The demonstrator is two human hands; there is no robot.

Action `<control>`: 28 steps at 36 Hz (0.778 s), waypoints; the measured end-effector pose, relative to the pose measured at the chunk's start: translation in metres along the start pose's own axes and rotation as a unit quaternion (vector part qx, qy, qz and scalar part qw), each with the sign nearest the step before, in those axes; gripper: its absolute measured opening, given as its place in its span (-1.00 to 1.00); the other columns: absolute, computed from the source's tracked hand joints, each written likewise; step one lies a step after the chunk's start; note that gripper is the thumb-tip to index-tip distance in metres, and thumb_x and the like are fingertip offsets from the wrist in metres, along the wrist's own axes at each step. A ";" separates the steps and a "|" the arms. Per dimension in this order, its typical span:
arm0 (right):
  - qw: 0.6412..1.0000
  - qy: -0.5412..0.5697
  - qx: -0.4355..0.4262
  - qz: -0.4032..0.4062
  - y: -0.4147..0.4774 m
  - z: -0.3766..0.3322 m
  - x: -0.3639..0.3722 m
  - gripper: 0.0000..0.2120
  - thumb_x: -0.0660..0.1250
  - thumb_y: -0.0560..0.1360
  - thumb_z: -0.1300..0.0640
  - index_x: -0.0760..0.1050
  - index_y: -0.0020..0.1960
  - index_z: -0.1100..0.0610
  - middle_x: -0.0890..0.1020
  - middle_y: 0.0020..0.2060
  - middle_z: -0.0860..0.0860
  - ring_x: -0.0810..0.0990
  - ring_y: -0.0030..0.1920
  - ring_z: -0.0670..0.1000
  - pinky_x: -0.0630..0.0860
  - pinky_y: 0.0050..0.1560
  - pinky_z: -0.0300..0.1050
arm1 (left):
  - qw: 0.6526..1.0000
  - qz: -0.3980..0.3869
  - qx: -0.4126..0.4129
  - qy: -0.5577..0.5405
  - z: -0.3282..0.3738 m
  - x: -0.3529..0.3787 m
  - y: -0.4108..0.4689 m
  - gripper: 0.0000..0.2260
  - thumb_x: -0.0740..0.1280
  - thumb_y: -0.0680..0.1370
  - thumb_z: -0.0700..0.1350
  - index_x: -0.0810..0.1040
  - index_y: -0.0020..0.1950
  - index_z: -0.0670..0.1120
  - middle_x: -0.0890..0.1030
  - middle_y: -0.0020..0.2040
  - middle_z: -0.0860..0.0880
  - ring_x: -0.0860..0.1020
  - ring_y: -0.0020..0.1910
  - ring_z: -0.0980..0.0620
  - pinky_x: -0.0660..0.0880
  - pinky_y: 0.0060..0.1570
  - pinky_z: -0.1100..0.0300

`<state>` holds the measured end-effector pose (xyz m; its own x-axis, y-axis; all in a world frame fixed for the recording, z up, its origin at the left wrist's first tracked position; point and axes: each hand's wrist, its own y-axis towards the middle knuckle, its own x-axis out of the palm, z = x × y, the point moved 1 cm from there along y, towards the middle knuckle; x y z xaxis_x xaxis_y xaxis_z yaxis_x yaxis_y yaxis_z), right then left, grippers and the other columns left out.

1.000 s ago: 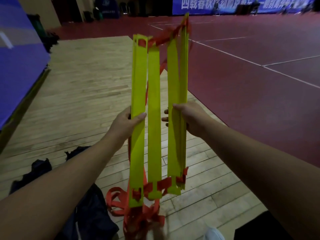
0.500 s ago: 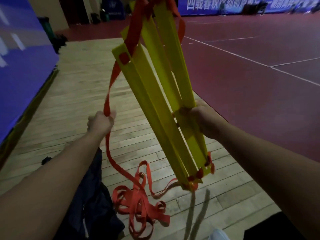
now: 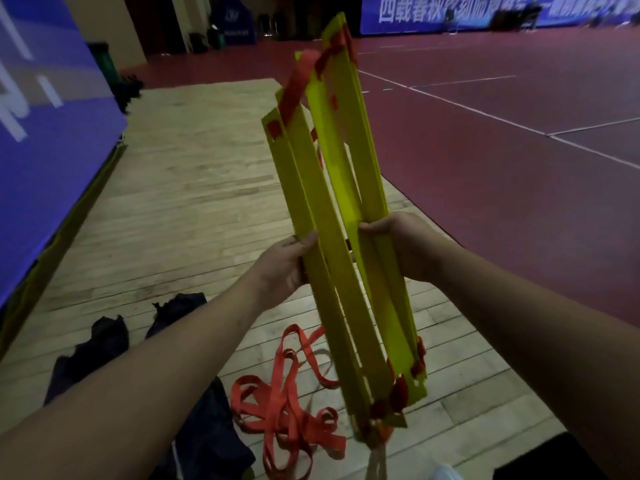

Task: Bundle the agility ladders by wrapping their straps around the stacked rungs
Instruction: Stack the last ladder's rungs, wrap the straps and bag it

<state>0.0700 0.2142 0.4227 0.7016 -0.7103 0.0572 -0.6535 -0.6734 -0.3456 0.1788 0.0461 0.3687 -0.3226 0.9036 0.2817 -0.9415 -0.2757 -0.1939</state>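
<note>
Flat yellow plastic rungs [image 3: 337,216] stand fanned and tilted mid-frame, a red woven strap [image 3: 297,85] threaded through their slotted ends. The left hand [image 3: 284,268] grips the left edge and the right hand [image 3: 405,247] clasps the right. More strap lies tangled at bottom centre on the plank floor [image 3: 194,202], beside crumpled dark cloth [image 3: 104,341].

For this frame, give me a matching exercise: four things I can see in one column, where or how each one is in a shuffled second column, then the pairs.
1. yellow rungs
2. loose red strap
3. dark cloth
4. left hand

A. tangled on the wooden floor, below the raised stack
B. gripping one edge of the stack
C. held in the air, fanned apart
D. crumpled at lower left

Pairs: 1-C, 2-A, 3-D, 4-B
</note>
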 end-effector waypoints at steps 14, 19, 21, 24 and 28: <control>0.994 -0.055 -0.051 -0.079 -0.012 0.007 0.017 -0.76 0.26 0.64 0.25 0.50 0.26 0.34 0.64 0.00 0.21 0.65 -0.04 0.14 0.66 -0.10 -0.03 | 0.973 0.153 -0.015 -0.170 0.013 -0.004 0.005 -0.76 0.21 0.62 -0.14 0.59 0.11 -0.23 0.67 0.03 -0.27 0.68 -0.04 -0.23 0.56 0.00 -0.10; 0.992 -0.094 -0.071 -0.038 -0.007 0.010 0.024 -0.66 0.23 0.68 0.12 0.50 0.29 0.37 0.64 0.06 0.27 0.65 0.03 0.20 0.63 0.05 0.12 | 0.975 0.128 -0.005 -0.180 0.016 0.002 0.001 -0.69 0.17 0.63 -0.12 0.57 0.24 -0.24 0.66 0.11 -0.27 0.63 0.11 -0.28 0.53 0.09 -0.21; 0.987 -0.133 -0.083 -0.025 -0.004 0.012 0.026 -0.63 0.20 0.69 0.09 0.51 0.24 0.40 0.61 -0.02 0.27 0.62 -0.01 0.22 0.58 0.09 0.16 | 0.976 0.123 -0.011 -0.179 0.014 0.006 0.001 -0.64 0.17 0.64 -0.06 0.54 0.31 -0.24 0.66 0.13 -0.25 0.64 0.08 -0.25 0.52 0.13 -0.18; 0.978 -0.185 -0.089 -0.028 -0.004 0.017 0.032 -0.67 0.18 0.70 0.08 0.53 0.12 0.35 0.55 -0.19 0.13 0.55 -0.18 0.09 0.50 -0.15 -0.05 | 0.977 0.104 -0.015 -0.186 0.012 0.017 -0.002 -0.54 0.22 0.63 0.13 0.58 0.27 -0.22 0.63 0.14 -0.26 0.64 0.02 -0.21 0.49 0.17 -0.09; 0.953 -0.286 -0.094 -0.023 -0.002 0.020 0.043 -0.61 0.19 0.69 -0.01 0.54 0.19 0.32 0.68 0.02 0.23 0.68 -0.02 0.18 0.64 0.04 0.12 | 0.977 0.093 0.004 -0.190 0.012 0.032 -0.005 -0.52 0.35 0.54 0.19 0.58 0.25 -0.17 0.70 0.05 -0.23 0.70 0.00 -0.19 0.59 0.05 -0.12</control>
<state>0.1070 0.1894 0.4071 0.7362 -0.4874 -0.4695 -0.6197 -0.7643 -0.1784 0.1725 0.0722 0.3902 -0.5002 0.6504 0.5717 -0.8631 -0.4275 -0.2689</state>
